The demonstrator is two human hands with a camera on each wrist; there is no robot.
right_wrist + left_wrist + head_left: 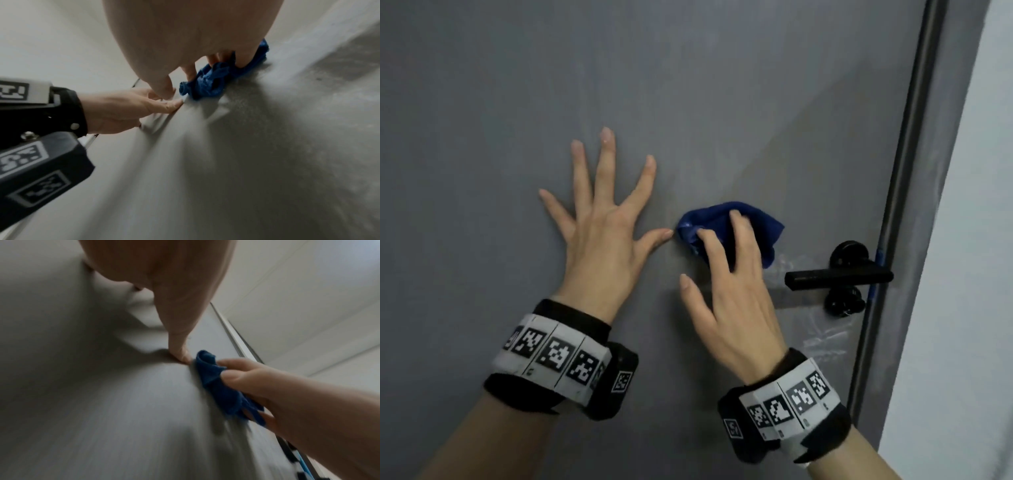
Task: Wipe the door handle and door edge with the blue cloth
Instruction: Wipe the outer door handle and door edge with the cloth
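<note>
**Blue cloth on door face, left of handle**

Blue cloth (726, 228), one, bunched, lies against the door (688, 85) under the right hand (732, 301), whose fingers curl into its folds. Looks soft, light, limp; likely to sag loose, so best gathered at the middle wad. One black handle (839, 275) sits right of it, apart, untouched. One door edge (907, 171) beyond. Left hand (599, 233) is flat and splayed on the door, holding nothing, thumb tip just beside the cloth.
</note>
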